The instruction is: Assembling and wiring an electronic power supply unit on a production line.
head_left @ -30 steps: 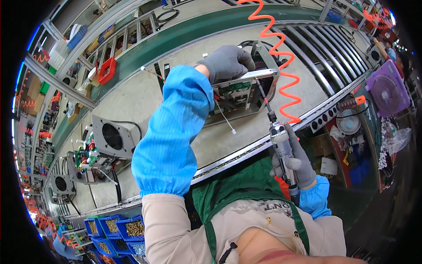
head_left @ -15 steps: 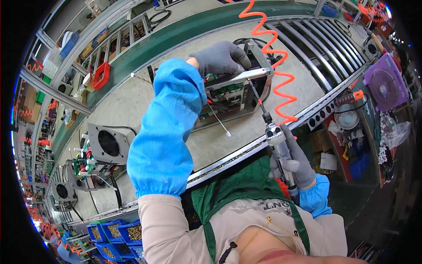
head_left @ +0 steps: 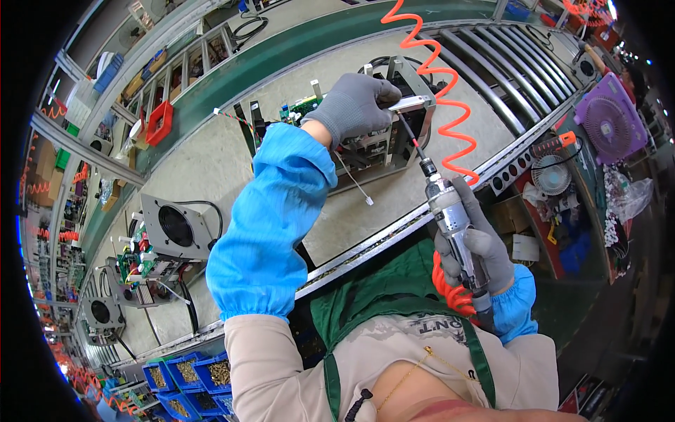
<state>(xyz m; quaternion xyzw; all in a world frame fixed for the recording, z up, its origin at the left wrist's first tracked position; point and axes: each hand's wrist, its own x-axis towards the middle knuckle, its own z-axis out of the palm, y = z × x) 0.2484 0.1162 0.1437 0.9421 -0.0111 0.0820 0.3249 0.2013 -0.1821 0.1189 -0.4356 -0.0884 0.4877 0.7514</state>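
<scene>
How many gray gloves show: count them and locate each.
2: one on the left hand, at the metal frame; one on the right hand, gripping the power screwdriver. Others may be hidden.

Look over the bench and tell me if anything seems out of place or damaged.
A thin pale wire trails out of the metal frame toward the near edge of the bench, its white plug joined to nothing, so it looks loose. I see no damage.

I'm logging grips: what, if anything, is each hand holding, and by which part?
The right hand holds the power screwdriver by its body. The left hand is at the metal frame; whether it grips it cannot be told.
</scene>
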